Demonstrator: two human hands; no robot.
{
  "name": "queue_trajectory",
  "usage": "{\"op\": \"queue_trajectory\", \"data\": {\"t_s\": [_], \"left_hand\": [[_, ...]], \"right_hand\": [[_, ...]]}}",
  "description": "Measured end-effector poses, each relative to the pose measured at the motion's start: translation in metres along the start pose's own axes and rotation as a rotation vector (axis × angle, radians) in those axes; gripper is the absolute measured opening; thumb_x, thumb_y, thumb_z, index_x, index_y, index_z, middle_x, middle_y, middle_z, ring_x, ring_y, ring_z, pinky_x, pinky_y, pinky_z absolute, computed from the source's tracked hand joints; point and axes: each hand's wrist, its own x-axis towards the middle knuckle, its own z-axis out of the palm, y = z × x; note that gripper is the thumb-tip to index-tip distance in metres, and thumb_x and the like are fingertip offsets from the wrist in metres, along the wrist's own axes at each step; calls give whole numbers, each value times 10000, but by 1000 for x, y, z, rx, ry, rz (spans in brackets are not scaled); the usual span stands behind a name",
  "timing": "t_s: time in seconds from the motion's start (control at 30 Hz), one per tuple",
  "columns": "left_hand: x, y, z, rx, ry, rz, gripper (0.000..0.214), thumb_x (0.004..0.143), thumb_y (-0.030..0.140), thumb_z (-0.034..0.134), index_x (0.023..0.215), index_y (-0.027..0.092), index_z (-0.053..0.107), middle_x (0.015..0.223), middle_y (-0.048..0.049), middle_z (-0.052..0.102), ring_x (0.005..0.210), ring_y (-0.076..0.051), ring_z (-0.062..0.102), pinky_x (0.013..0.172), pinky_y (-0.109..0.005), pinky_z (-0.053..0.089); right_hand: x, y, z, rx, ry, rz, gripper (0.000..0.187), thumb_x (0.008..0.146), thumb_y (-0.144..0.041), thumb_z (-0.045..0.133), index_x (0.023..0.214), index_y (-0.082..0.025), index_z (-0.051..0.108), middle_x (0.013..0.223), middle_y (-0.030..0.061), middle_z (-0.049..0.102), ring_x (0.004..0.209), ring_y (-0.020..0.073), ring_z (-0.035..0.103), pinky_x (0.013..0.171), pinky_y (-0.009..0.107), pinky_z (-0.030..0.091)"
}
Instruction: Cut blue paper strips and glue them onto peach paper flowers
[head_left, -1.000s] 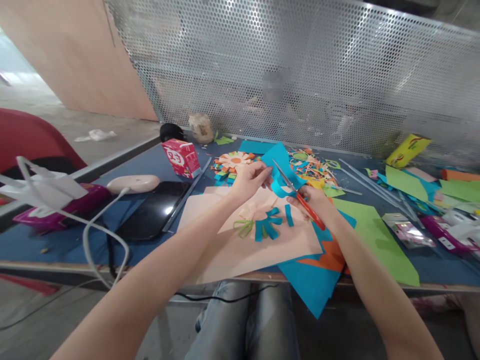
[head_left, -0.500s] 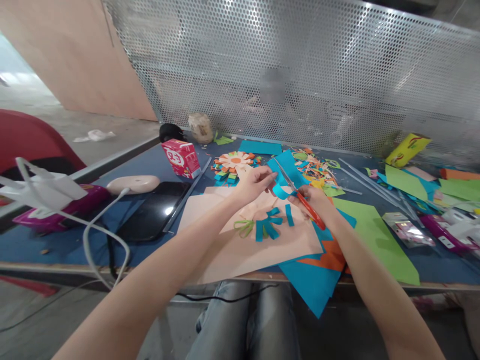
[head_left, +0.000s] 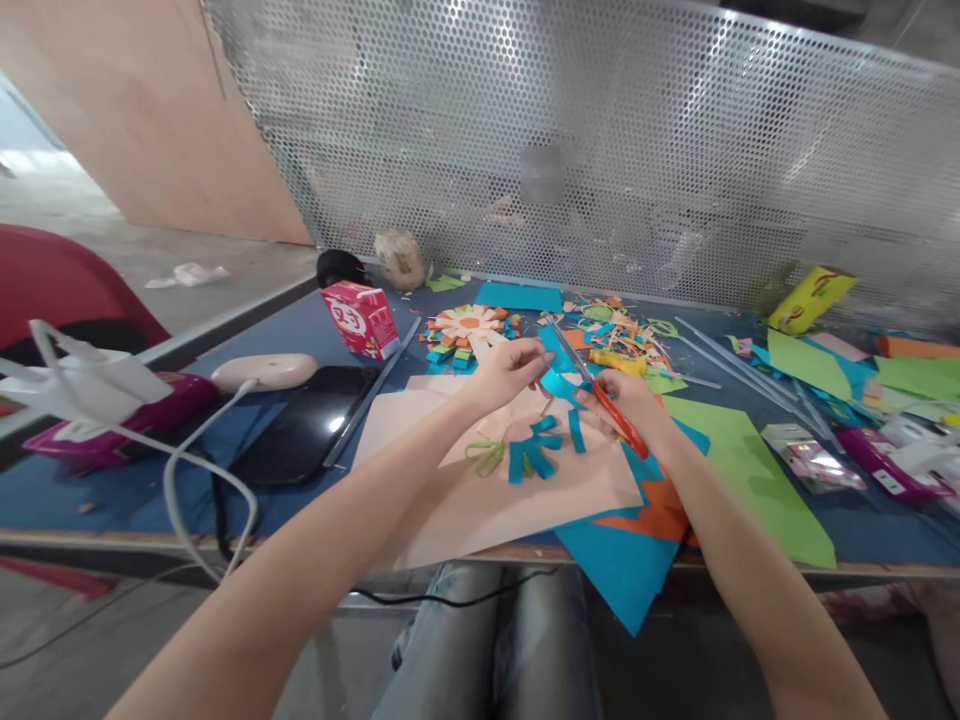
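My left hand [head_left: 510,375] pinches a narrow piece of blue paper [head_left: 559,388] that curls toward the right. My right hand [head_left: 626,400] is closed around the red handles of a pair of scissors [head_left: 619,420]. The scissor blades point up and away, alongside the blue paper; whether they touch it I cannot tell. Below the hands lies a peach sheet [head_left: 450,520]. Blue strips fanned out like petals [head_left: 534,452], a loose blue strip [head_left: 576,431] and green paper loops [head_left: 486,458] rest on that sheet.
Behind the hands are a layered paper flower [head_left: 471,322] and a heap of paper scraps [head_left: 619,330]. To the left sit a pink box [head_left: 361,320], a black phone [head_left: 307,425] and white cables. Green sheets [head_left: 750,480] and a yellow roll [head_left: 814,300] are on the right.
The blue paper at the blades now shows much narrower; its wide part on the right is no longer visible, uncovering the scraps and a yellow object behind. Both hands stay nearly in place.
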Motion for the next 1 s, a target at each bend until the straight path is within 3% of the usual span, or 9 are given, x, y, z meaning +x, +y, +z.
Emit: {"op": "queue_trajectory", "data": {"t_s": [0.3,0.47,0.7,0.87,1.0], "left_hand": [[1,4,-4,-1,-18,-13,286,766,342,501,539,178,445,510,31,498,463,-85,549,455,-188,427],[7,-5,-13,-57,187,-92,254,777,347,497,591,175,483,519,9,577,433,-85,530,437,-193,418],[14,-29,-26,-100,417,-146,232,766,313,514,601,184,416,521,16,569,484,-120,580,435,-202,403],[17,-27,-25,-301,482,-228,179,770,257,481,631,191,390,548,36,554,498,-130,596,430,-212,410],[18,-24,-26,-414,600,-261,116,728,219,523,689,187,419,544,57,527,506,-104,580,442,-194,432]], "right_hand": [[0,-8,-7,116,-42,156,406,606,-569,624,642,-221,418,396,-91,397,300,92,411,317,225,321],[2,-7,-6,152,-23,191,406,619,-557,629,695,-216,420,444,-89,430,322,93,443,339,227,365],[11,11,-4,127,123,-3,405,642,-574,598,727,-209,445,592,-38,481,518,124,509,476,258,429],[11,10,-9,211,153,-6,406,644,-552,606,807,-214,452,707,-14,503,596,138,513,523,283,432],[11,5,-12,254,184,-8,404,657,-564,590,802,-219,436,672,-17,486,575,136,501,521,291,434]]}}
